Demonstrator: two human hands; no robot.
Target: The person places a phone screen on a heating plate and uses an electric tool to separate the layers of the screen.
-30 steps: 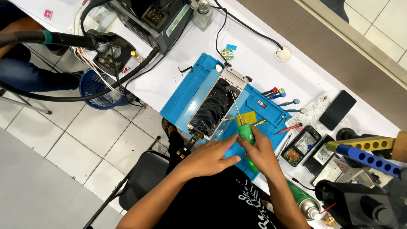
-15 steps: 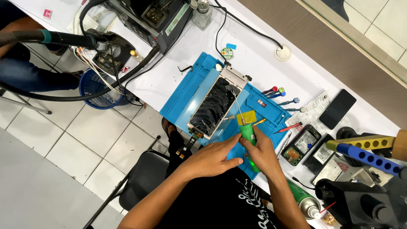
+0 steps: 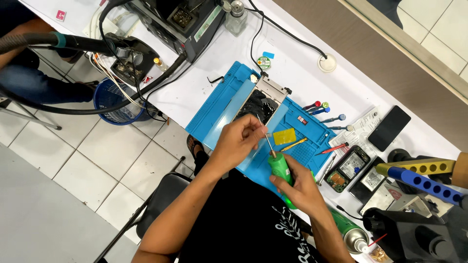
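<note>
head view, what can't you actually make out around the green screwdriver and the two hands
- Head view: tip of the green screwdriver is too thin, and the left hand covers where it ends.
- Anything pinched in the left fingers: too small to tell.
- Screwdriver's lower grip: wrapped by the right hand.
- Opened phone on the blue mat: near end hidden by the left hand.
- Spray can: partly behind the right forearm.

one head camera looks steeply down, fairly near, over the workbench.
</note>
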